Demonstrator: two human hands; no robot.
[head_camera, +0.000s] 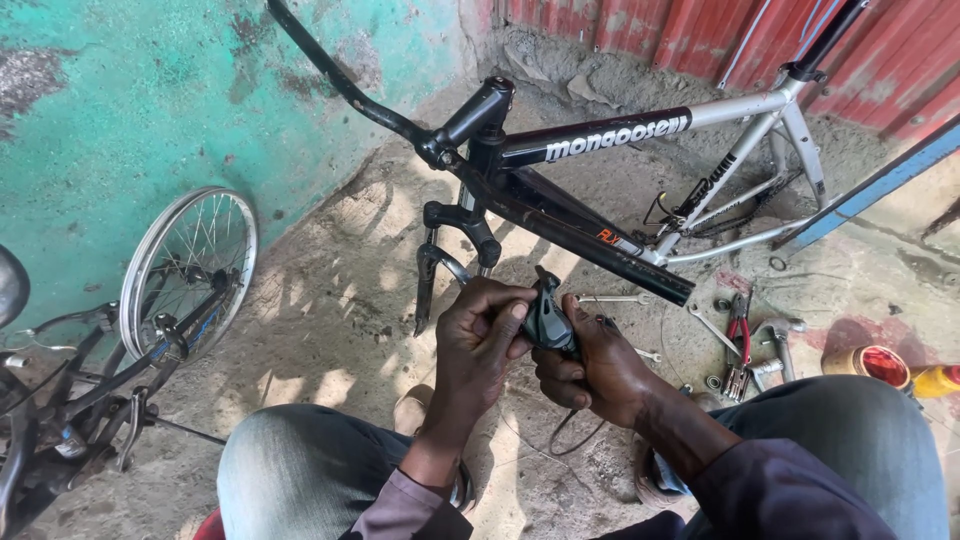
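A black and silver bicycle frame is propped on the dirt floor just beyond the fingers. A spoked wheel is seen well to their left. The left hand and right hand are held together; a small dark gear-shifter part is gripped between their closed fingers. Red-handled pliers and wrenches are scattered near, to the right.

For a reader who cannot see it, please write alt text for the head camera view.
A seated person's left hand and right hand together hold a small dark bicycle part above a dirt floor. Behind them stands a black and silver bicycle frame; pliers and wrenches lie right, a spoked wheel left.
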